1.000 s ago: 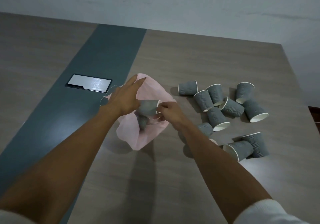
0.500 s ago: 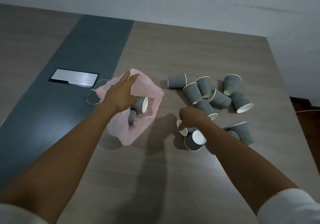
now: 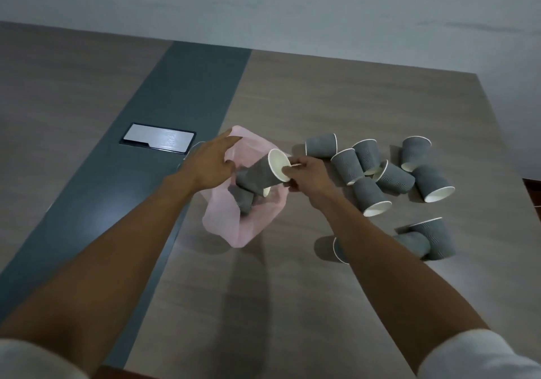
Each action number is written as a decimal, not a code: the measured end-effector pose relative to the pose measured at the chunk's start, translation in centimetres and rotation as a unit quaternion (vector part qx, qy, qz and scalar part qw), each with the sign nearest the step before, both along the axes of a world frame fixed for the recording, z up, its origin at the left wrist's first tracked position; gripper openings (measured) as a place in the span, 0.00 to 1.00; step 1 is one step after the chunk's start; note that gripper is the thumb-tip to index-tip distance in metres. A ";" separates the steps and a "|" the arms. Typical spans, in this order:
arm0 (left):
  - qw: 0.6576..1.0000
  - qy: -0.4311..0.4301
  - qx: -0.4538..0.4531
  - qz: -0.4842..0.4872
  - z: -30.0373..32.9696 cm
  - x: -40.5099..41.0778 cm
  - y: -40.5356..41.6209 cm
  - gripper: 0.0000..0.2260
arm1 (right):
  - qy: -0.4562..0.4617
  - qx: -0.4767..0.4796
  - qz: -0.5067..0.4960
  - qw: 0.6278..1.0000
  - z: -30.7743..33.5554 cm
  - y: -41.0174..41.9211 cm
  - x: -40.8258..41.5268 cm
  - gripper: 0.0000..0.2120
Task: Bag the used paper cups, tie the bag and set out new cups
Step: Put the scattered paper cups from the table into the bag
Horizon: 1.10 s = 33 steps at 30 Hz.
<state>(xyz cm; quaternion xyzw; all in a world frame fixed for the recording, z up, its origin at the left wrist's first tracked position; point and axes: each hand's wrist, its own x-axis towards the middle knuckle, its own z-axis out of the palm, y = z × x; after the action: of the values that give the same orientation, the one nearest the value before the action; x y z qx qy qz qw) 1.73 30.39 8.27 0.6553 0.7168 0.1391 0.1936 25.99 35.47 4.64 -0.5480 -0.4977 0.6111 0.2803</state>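
Change since half a second ago lies with the right hand (image 3: pixel 307 175): it was then down among the loose cups near the table's right side, and it is now at the mouth of the pink bag (image 3: pixel 248 226), pinching a grey paper cup (image 3: pixel 260 173) by its white rim. That cup is tilted, base toward the left and down into the bag's opening, white inside facing up and right. The left hand (image 3: pixel 209 163) is at the bag's far-left edge as before, fingers stretched forward over the plastic; whether thumb or fingers actually grip the film is hidden by the hand itself. At least two more grey cups (image 3: pixel 244 200) lie in the bag under the held one, partly covered by it.

To the right, a scatter of used cups (image 3: pixel 380 173) lies on its sides on the wooden table (image 3: pixel 322 100), some touching. Nearer, three more cups (image 3: pixel 433 238) sit together; the leftmost is mostly hidden behind the right forearm, only its rim showing. A silver panel (image 3: pixel 159 138) lies in the dark strip on the left. The bag's near end is blurred and its handles are hard to make out.
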 end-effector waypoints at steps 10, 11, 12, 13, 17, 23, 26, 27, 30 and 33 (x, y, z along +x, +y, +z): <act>1.000 -0.003 0.021 -0.008 0.0 0.5 -0.1 0.30 | -0.249 0.026 0.106 0.962 -2.0 -0.7 2.3 0.11; 1.000 -0.004 0.022 -0.011 -0.1 0.7 -0.1 0.30 | -0.327 0.064 0.158 0.929 -1.6 -0.3 3.8 0.13; 1.000 -0.003 0.021 -0.013 -0.3 0.9 0.0 0.30 | -0.389 0.081 0.217 0.892 -1.1 0.1 5.2 0.16; 1.000 0.001 0.020 -0.016 -0.3 1.1 0.0 0.31 | -0.432 0.074 0.273 0.856 -0.5 0.3 6.5 0.20; 1.000 0.019 0.021 -0.010 -0.3 1.9 0.2 0.31 | -0.546 0.004 0.472 0.692 1.2 -0.1 9.6 0.35; 0.999 0.019 0.030 -0.007 -0.3 2.0 0.2 0.32 | -0.584 -0.025 0.476 0.657 -0.4 -2.5 11.6 0.27; 0.999 0.042 0.028 -0.006 -0.1 1.2 0.1 0.30 | -0.558 -0.037 0.431 0.708 -0.5 -2.4 11.6 0.12; 0.998 0.053 0.026 -0.008 -0.1 0.9 0.1 0.29 | -0.530 -0.030 0.398 0.748 -0.2 -1.9 11.3 0.12; 0.997 0.068 0.027 -0.013 0.2 0.2 0.1 0.28 | -0.376 0.011 0.240 0.895 0.7 0.0 9.7 0.16; 0.997 0.065 0.029 -0.016 0.6 -0.1 0.2 0.28 | -0.210 0.040 0.119 0.970 0.9 0.4 6.6 0.22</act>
<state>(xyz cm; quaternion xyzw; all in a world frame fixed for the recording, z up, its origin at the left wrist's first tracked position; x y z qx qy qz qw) 1.63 30.57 8.88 0.6794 0.7131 0.1141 0.1300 32.58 35.92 5.55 -0.5891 -0.6311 0.4911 0.1163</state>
